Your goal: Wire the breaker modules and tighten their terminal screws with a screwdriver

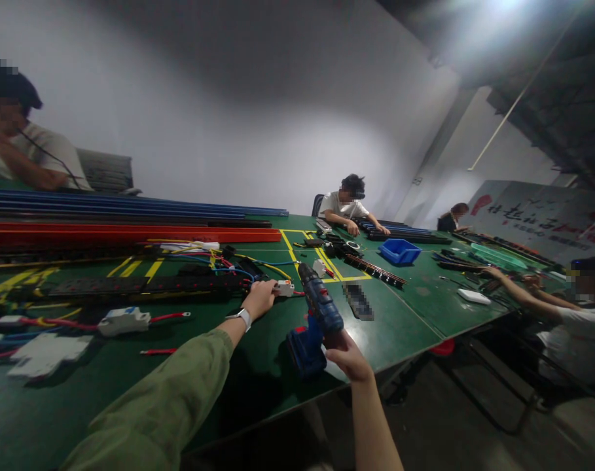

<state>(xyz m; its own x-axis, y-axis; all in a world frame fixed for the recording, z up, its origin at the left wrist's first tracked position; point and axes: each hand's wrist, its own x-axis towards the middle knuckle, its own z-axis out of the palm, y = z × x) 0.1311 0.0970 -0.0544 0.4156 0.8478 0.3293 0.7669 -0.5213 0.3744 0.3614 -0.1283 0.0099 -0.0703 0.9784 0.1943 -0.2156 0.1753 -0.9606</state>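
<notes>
My right hand (350, 356) is closed around the rear of a blue cordless drill (321, 302). The drill's black chuck points up and away from me, and its battery is low at the left, close to the tabletop. Just left of the drill, my left hand (259, 299) has its fingers closed on a small white circuit breaker (284, 288) with a short red wire at its right end. A long black power strip (179, 284) ends beside my left hand. Behind the chuck, another white breaker (319, 267) with a red wire lies on the table.
More white breakers (124, 320) with red leads lie on the green table (405, 333) at left. Orange (218, 234) and blue rails run behind. A pixelated phone-like object (359, 302) and a blue bin (399, 251) stand to the right. Several people sit around the table.
</notes>
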